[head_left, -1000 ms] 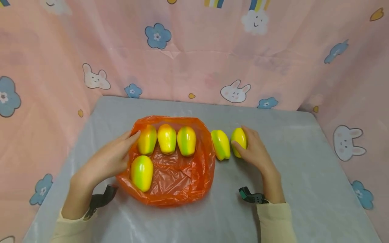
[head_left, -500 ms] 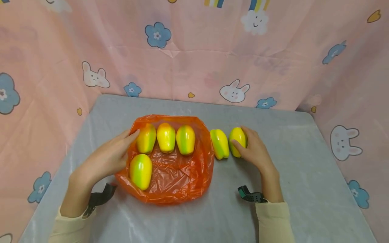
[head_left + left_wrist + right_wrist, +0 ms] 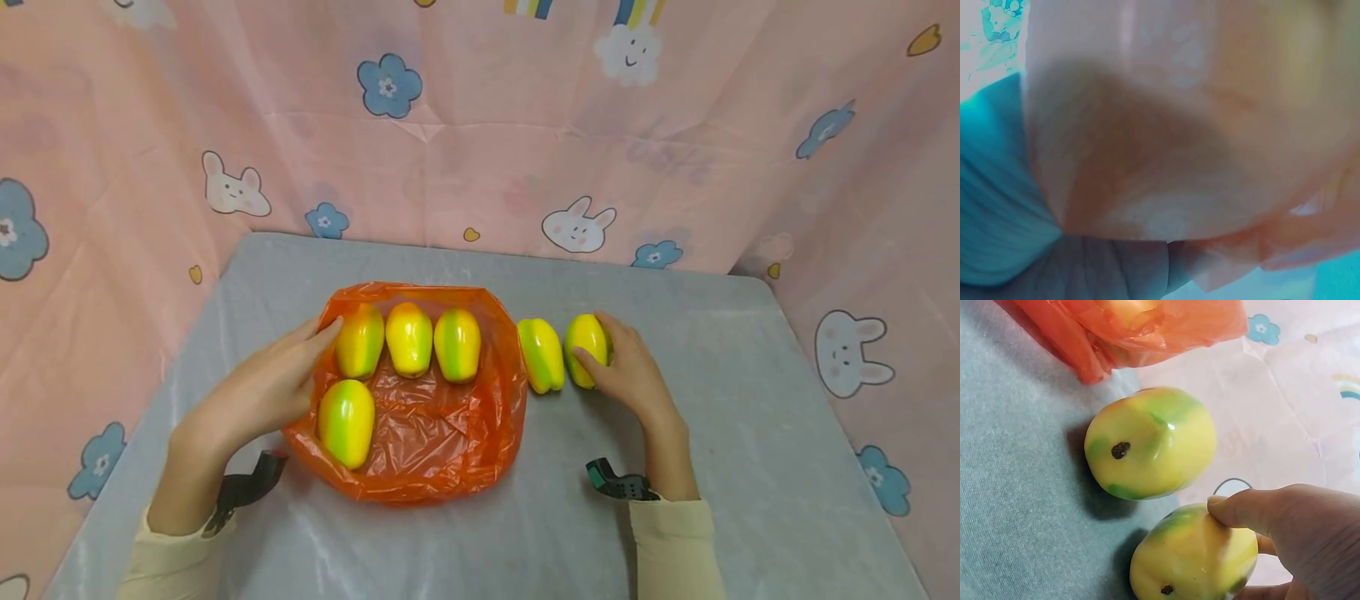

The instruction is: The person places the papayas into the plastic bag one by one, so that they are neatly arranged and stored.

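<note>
An orange plastic bag (image 3: 420,487) lies with its mouth spread wide in the head view. Inside it, several yellow-green papayas (image 3: 410,340) rest, most along the far side and one at the near left. My left hand (image 3: 270,383) holds the bag's left rim, the thumb over its inner side and the other fingers largely hidden. Blurred orange film fills most of the left wrist view. Right of the bag, my right hand (image 3: 626,367) grips a papaya (image 3: 1194,556) between thumb and fingers. Another papaya (image 3: 1150,444) lies between it and the bag.
A grey cloth-covered table (image 3: 750,417) carries everything. Behind and at both sides hangs a pink printed curtain (image 3: 480,150). Dark wrist-worn devices (image 3: 618,482) stick out under both wrists, beside the beige sleeves (image 3: 675,542).
Hands, bag and papayas hold nearly the same places throughout. The whole head view has shifted very slightly; the right hand stays on its papaya.
</note>
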### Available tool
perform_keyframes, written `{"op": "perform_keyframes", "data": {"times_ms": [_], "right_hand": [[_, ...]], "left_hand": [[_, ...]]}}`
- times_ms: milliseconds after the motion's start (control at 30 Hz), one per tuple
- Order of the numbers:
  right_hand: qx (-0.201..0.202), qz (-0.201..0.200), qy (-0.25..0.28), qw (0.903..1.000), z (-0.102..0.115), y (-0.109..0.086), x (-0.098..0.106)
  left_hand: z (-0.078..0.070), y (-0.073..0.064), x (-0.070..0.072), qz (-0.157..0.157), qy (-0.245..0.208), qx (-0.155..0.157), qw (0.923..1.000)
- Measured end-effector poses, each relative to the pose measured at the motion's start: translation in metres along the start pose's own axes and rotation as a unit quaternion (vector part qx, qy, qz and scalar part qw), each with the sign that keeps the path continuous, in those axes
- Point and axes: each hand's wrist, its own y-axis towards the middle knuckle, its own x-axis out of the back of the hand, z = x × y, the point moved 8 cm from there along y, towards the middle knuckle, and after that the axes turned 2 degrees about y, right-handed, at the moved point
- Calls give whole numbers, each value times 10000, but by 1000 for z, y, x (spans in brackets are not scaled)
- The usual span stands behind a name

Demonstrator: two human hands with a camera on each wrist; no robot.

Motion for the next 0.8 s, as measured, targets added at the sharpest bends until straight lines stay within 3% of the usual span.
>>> {"op": "perform_keyframes", "data": {"times_ms": [800], "right_hand": [[-243,-170,162,9994,2,-2,5]], "left_hand": [[-2,-1,0,-48,-14,-99,9999]]}}
